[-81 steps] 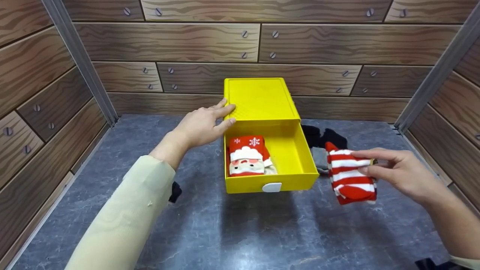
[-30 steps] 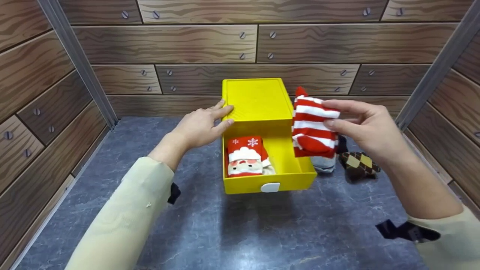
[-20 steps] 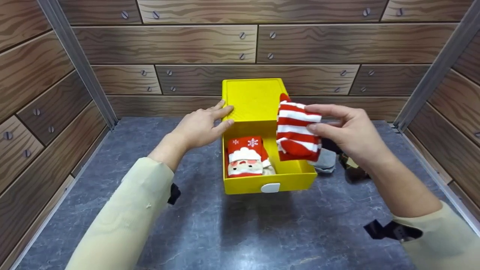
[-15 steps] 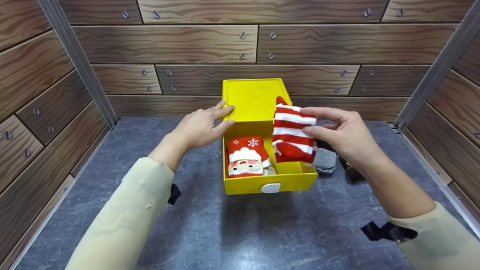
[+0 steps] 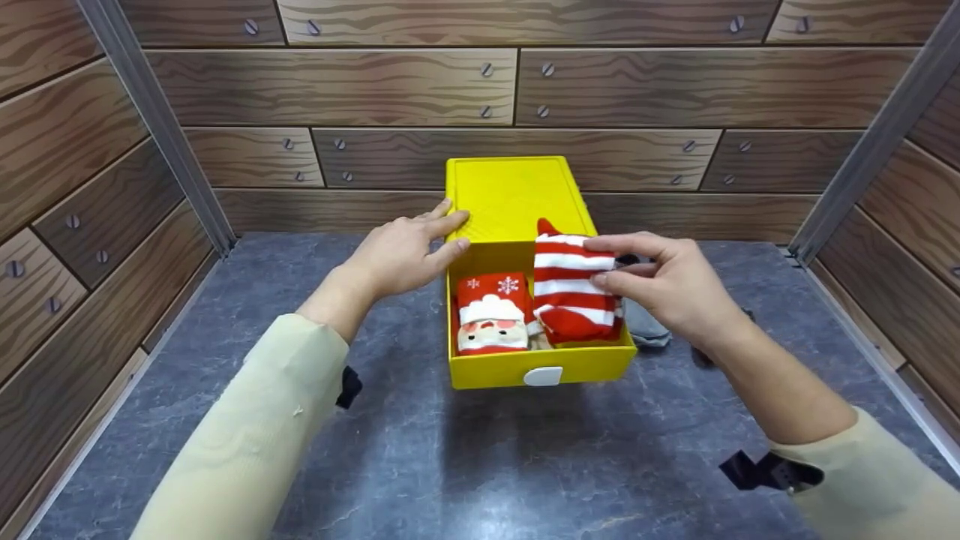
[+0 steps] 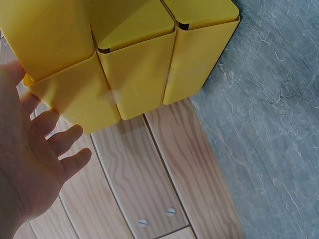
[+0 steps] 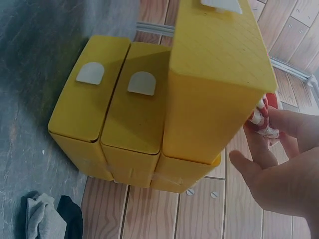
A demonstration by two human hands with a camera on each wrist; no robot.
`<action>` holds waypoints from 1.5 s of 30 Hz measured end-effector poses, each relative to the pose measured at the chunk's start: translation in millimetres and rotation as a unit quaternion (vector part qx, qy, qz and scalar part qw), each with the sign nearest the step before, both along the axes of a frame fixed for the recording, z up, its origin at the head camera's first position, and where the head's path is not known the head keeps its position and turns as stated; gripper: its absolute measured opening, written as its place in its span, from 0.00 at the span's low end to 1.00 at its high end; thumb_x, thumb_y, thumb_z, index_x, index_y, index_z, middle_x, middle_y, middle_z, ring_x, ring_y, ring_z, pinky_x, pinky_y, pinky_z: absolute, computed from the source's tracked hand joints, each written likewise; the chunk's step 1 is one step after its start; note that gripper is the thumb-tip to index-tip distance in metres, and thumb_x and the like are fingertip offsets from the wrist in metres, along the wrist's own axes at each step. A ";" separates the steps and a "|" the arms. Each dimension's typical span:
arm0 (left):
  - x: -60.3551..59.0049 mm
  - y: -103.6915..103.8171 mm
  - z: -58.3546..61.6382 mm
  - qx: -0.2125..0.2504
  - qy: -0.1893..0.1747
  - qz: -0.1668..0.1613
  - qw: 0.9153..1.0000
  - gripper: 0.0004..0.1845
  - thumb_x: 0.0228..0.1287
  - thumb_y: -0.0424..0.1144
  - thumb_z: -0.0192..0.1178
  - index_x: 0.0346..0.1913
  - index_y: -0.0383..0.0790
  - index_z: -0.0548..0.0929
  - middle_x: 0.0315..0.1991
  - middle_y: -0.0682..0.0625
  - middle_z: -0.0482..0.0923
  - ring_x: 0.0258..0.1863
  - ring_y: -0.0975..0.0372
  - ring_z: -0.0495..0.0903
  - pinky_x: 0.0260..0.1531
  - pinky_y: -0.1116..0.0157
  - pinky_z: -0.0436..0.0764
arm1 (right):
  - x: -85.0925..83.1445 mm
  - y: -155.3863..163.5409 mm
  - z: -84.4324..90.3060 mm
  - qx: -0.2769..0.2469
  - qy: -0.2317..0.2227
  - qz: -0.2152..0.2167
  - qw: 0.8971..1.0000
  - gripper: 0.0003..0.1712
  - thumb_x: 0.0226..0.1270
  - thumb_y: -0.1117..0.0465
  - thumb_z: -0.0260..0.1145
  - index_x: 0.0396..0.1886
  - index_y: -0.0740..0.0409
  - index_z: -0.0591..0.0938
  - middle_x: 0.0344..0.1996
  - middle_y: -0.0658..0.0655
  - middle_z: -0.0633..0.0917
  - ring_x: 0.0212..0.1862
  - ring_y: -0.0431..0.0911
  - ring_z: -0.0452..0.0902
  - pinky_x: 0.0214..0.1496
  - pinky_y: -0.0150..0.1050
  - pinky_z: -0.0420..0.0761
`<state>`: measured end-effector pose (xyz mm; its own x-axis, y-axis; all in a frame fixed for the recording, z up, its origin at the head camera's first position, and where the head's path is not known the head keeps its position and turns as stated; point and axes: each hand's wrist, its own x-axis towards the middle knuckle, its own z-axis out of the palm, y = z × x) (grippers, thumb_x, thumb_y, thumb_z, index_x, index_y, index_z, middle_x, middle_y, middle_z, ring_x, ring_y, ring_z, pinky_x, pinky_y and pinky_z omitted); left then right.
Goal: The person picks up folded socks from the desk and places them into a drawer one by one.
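Observation:
A yellow drawer box [image 5: 514,191] stands against the back wall with its top drawer [image 5: 577,360] pulled out. A folded Santa sock [image 5: 491,315] lies in the drawer's left half. My right hand [image 5: 600,262] pinches a red-and-white striped sock [image 5: 570,289] between thumb and fingers, low in the drawer's right half beside the Santa sock. My left hand [image 5: 459,229] rests with straight fingers on the box's top left edge. The left wrist view shows that hand [image 6: 45,149] beside the box [image 6: 124,64]. In the right wrist view, a bit of the striped sock [image 7: 261,117] shows behind the pulled-out drawer [image 7: 214,74].
A grey sock [image 5: 645,328] and a black one [image 5: 628,260] lie on the grey marbled floor [image 5: 525,465] right of the drawer; they show again as the grey and black socks [image 7: 50,216]. Wood-pattern walls close in the back and both sides.
My right hand has carried the striped sock from the right of the box leftward and down into the drawer's right half. The left hand and the box have not moved.

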<state>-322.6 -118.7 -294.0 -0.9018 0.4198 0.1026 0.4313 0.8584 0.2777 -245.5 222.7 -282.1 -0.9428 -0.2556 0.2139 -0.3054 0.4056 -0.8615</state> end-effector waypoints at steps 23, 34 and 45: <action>0.4 -0.9 0.4 0.002 -0.001 0.000 1.000 0.37 0.81 0.69 0.40 0.85 0.61 0.59 0.86 0.55 0.49 0.80 0.48 0.63 0.75 0.46 0.66 | 1.4 -5.1 -15.3 0.126 0.106 0.015 0.986 0.19 0.71 0.63 0.75 0.60 0.52 0.90 0.45 0.55 0.83 0.42 0.45 0.86 0.42 0.29 0.80; -0.8 -1.1 -0.3 0.003 -0.002 -0.003 1.000 0.37 0.81 0.69 0.40 0.85 0.61 0.59 0.86 0.55 0.49 0.80 0.49 0.62 0.76 0.46 0.66 | 4.1 -7.3 -15.3 0.175 0.149 0.019 0.973 0.16 0.70 0.64 0.76 0.55 0.49 0.93 0.42 0.51 0.85 0.40 0.45 0.79 0.42 0.37 0.79; -1.8 -0.9 0.1 0.000 -0.002 -0.005 1.000 0.37 0.80 0.70 0.39 0.85 0.62 0.58 0.86 0.55 0.49 0.80 0.49 0.62 0.77 0.45 0.64 | 0.0 -4.7 -18.0 0.208 0.167 0.010 0.964 0.17 0.66 0.63 0.79 0.54 0.47 0.93 0.49 0.55 0.88 0.56 0.55 0.74 0.55 0.55 0.73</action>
